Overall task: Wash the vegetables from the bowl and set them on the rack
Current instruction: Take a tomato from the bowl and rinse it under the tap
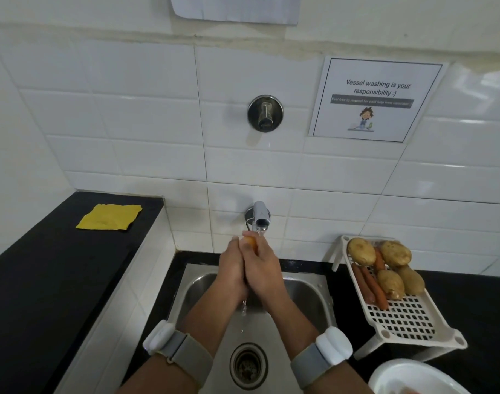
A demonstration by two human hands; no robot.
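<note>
While water runs from the chrome wall tap (260, 216), both hands meet right under the spout, over the back of the stainless steel sink (308, 297), so runoff drops straight to the drain. Left hand (232, 268) & right hand (264, 270) are clasped palm to palm w/ an orange carrot (250, 242) between them; only its top end pokes out above the curled fingers (247, 245), which are pressed together round it, prob. for rubbing it clean.

White plastic slotted rack (410, 319) stands on the black tabletop just right of the sink, near the back wall, so a washed piece needs only a short carry. It already holds brown potatoes (362, 251) and more carrots (371, 285), bunched at its far end.

White round bowl (399, 373) sits at the tabletop's front right edge, cut off by the frame; contents can't be made out. Judging by that, the task looks well along.

Yellow folded cloth (109, 216) lies on the raised left tabletop, apart from the splash.
</note>
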